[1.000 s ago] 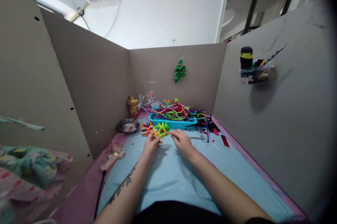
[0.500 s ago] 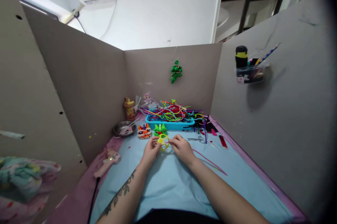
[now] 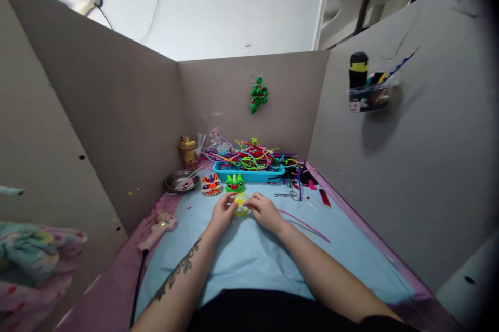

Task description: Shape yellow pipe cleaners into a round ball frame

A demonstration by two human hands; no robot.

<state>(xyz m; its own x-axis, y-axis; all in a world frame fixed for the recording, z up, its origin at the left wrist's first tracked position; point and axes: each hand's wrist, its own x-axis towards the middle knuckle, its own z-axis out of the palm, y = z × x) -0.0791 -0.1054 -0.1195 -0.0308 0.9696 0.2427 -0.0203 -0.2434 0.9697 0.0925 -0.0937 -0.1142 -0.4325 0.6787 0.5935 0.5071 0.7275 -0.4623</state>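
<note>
A round, openwork yellow pipe-cleaner frame [image 3: 241, 204] is between my hands, a little above the blue cloth. My left hand [image 3: 223, 214] pinches its left side between thumb and fingers. My right hand [image 3: 265, 212] is closed at the frame's right edge, its fingertips pressed together. From behind that hand a long pink pipe cleaner [image 3: 307, 226] trails to the right over the cloth; its near end is hidden by the fingers. Just beyond my hands sit a green animal-head figure [image 3: 234, 183] and an orange one [image 3: 211, 185].
A blue tray [image 3: 249, 174] heaped with colourful pipe cleaners stands at the back. Scissors [image 3: 288, 195] and a red strip [image 3: 324, 198] lie to the right. On the left are a metal bowl [image 3: 182, 182] and a corded pink glue gun [image 3: 158, 230]. Grey panels [image 3: 136, 114] enclose the table.
The view has tilted down slightly, so everything sits higher in the picture. My right fingertips have moved in against the yellow frame, and the pink tip seen there earlier is now covered.
</note>
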